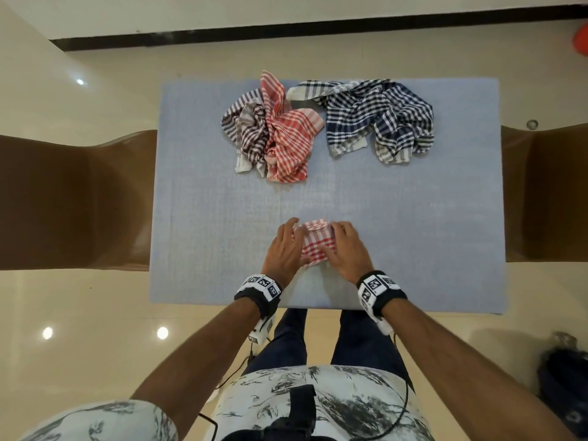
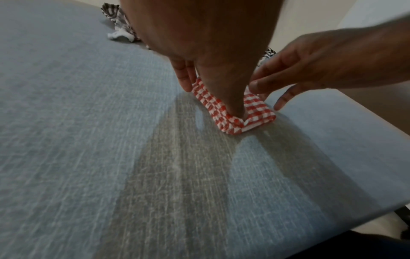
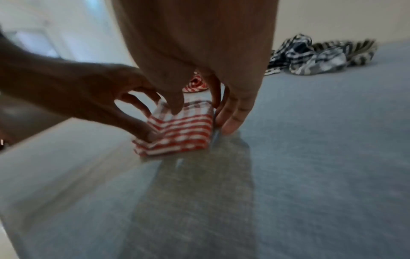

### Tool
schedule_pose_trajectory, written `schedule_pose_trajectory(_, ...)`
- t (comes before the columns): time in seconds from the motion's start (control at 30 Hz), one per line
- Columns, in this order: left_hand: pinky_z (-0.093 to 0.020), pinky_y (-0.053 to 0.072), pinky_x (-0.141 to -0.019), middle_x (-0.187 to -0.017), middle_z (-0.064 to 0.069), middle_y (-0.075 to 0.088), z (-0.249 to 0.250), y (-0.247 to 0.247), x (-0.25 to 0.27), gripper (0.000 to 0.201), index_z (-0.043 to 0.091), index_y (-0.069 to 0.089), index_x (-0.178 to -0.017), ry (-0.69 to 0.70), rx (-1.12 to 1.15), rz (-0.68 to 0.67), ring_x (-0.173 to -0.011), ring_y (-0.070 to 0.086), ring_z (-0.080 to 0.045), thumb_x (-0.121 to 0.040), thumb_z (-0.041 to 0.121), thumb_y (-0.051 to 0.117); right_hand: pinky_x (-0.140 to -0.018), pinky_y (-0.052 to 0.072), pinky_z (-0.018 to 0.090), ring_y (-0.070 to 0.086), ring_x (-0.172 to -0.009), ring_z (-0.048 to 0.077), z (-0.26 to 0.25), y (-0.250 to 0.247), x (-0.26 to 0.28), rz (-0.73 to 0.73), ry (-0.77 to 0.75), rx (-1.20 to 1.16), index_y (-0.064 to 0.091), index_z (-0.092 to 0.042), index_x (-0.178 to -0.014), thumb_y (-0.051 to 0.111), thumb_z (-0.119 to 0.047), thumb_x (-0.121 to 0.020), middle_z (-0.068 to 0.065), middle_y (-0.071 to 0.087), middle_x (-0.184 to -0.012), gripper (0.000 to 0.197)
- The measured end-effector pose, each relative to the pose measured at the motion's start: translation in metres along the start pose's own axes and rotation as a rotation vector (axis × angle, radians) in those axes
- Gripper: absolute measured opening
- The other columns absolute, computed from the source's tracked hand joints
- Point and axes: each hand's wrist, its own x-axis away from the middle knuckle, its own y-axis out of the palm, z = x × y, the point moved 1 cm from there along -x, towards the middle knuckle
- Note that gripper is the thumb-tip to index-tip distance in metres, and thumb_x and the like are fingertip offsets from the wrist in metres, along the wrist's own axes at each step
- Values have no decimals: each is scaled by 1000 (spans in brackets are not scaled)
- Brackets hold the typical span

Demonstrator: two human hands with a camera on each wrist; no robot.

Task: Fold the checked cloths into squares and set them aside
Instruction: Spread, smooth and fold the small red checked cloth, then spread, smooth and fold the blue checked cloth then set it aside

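Observation:
A small folded red-and-white checked cloth (image 1: 316, 246) lies on the blue-grey table (image 1: 206, 218) near its front edge. My left hand (image 1: 296, 240) holds its left side, thumb pressed on the near corner (image 2: 235, 112) and fingers behind the far edge. My right hand (image 1: 337, 240) grips its right side, thumb on top and fingers running down the side to the table (image 3: 230, 126). In the right wrist view the folded cloth (image 3: 184, 133) shows several stacked layers. At the back lie three crumpled cloths: a brown checked one (image 1: 245, 128), a red checked one (image 1: 289, 135) and a navy checked one (image 1: 378, 116).
Brown chairs stand at the table's left (image 1: 73, 198) and right (image 1: 547, 192). A dark bag (image 1: 563, 383) sits on the floor at the lower right. Bare tabletop lies between the folded cloth and the crumpled pile, and to both sides of my hands.

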Motion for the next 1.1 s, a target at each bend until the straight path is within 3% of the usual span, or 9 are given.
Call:
schedule_pose_trajectory(0.13,-44,58,-94,-135,-7,48,0,-6,-5,74,13,43,-132,-32,92,-18,-122,50,-25,-77,39,87,-90,59,36,66,-100,17,-24,8,-12,-20,254,-410,56,-11,-128,78,-23,-89,1,66,-113,46)
schedule_pose_trajectory(0.3,-46,47,-107,-144,-13,53,7,-33,-37,108,15,29,-154,-131,286,-186,-128,52,-30,-69,37,93,-68,50,29,65,-72,13,-10,-35,-17,-118,145,-563,74,-8,-96,83,-19,-83,7,75,-88,19)
schedule_pose_trajectory(0.4,-36,52,-79,-106,-5,75,28,-57,-71,60,17,68,-118,-19,387,-256,-97,69,-26,-75,57,79,-72,54,35,69,-76,22,18,-81,-24,-92,118,-637,72,-8,-97,82,-29,-84,9,75,-88,26)
schedule_pose_trajectory(0.47,-39,48,-72,-90,-2,75,48,-69,-93,53,16,73,-98,25,479,-205,-82,67,-22,-81,66,68,-75,59,33,73,-81,20,38,-114,-27,-64,156,-790,72,-8,-104,80,-25,-89,5,77,-91,24)
schedule_pose_trajectory(0.57,-39,53,-76,-89,-2,74,87,-70,-126,35,15,72,-98,41,632,-167,-83,68,-18,-94,50,69,-72,63,32,75,-91,24,64,-154,-23,-10,284,-1034,69,-4,-117,77,-19,-91,12,77,-102,32)
schedule_pose_trajectory(0.7,-36,59,-67,-86,-14,74,147,-66,-169,39,1,69,-95,-43,855,-142,-75,71,-19,-94,40,73,-79,63,41,75,-98,35,100,-190,-20,49,385,-1270,64,-3,-125,75,-15,-92,20,75,-114,37)
schedule_pose_trajectory(0.83,-33,62,-72,-102,-7,75,189,-56,-210,41,6,67,-112,-86,862,-156,-92,73,-22,-93,41,74,-81,64,39,74,-101,36,141,-223,-22,136,428,-1370,63,0,-125,73,-10,-92,21,74,-114,35)
schedule_pose_trajectory(1.0,-43,47,-107,-136,-12,53,199,-44,-253,41,7,56,-130,184,282,49,-126,50,-29,-94,24,69,-76,65,36,75,-97,31,192,-259,-57,333,536,-1351,65,2,-121,73,-5,-91,19,75,-112,32)
schedule_pose_trajectory(1.1,-47,29,-125,-166,-19,22,193,-37,-271,67,6,38,-153,241,-42,-17,-153,22,-36,-92,13,65,-72,65,34,76,-97,32,208,-283,-89,406,531,-1365,67,0,-119,74,-4,-90,19,75,-112,29)
